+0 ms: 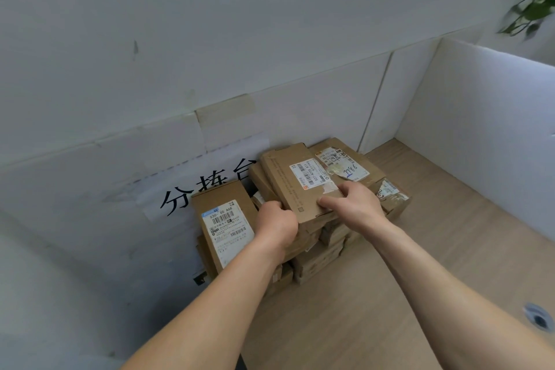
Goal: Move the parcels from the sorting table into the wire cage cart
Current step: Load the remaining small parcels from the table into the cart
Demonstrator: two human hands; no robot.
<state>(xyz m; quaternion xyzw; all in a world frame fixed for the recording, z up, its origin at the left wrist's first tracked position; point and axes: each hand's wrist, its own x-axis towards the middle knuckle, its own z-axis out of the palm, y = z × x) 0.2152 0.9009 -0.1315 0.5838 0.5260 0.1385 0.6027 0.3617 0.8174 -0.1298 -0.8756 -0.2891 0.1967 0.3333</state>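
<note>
**Head view: both hands on the top parcel**

I see the flat top parcel (295, 180) on the parcel stack (318, 261) on the sorting table (390, 294). Its long axis points away towards the wall (150, 69), label up. My left hand (277, 225) curls round its near-left corner. My right hand (351, 204) grips its near edge.

The paper sign (192, 189) on the wall (120, 69) reads 分拣台; the left parcel (223, 228)'s label (227, 227) reads S30-05 A68.

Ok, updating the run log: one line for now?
stage: pickup | left hand: grips top parcel, near-left corner | right hand: on its top face | parcel stack: beneath
</note>
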